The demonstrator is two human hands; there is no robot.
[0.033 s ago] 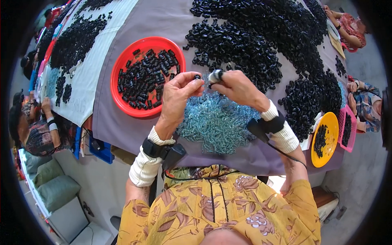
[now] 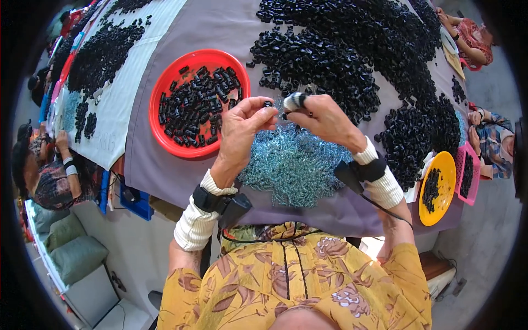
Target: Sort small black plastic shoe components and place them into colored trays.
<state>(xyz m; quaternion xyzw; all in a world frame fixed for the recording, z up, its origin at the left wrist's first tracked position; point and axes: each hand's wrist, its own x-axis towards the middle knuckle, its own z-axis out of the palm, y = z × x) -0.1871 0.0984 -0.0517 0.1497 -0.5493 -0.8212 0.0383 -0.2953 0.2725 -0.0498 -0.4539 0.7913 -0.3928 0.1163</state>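
My left hand (image 2: 237,135) is closed, pinching a small black plastic piece (image 2: 268,104) between thumb and fingertips. Close beside it, my right hand (image 2: 329,122) has its fingers curled in, with a white and black wrap (image 2: 295,101) around one finger. Something dark shows at its thumb tip, too small to make out. Below both hands lies a heap of small shiny pale-blue pieces (image 2: 297,165). To the left, a red round tray (image 2: 155,124) holds many black tube-like pieces (image 2: 192,104), and its right rim is partly behind my left hand.
Large heaps of loose black pieces (image 2: 319,60) cover the far and right side of the grey-purple tablecloth (image 2: 181,27). At the right edge are a yellow plate (image 2: 444,190) and a pink basket (image 2: 470,173). Other people sit at the right and far left. Wired black straps circle my wrists.
My right hand has shifted slightly to the right and down. My left hand still pinches the black piece, almost unmoved.
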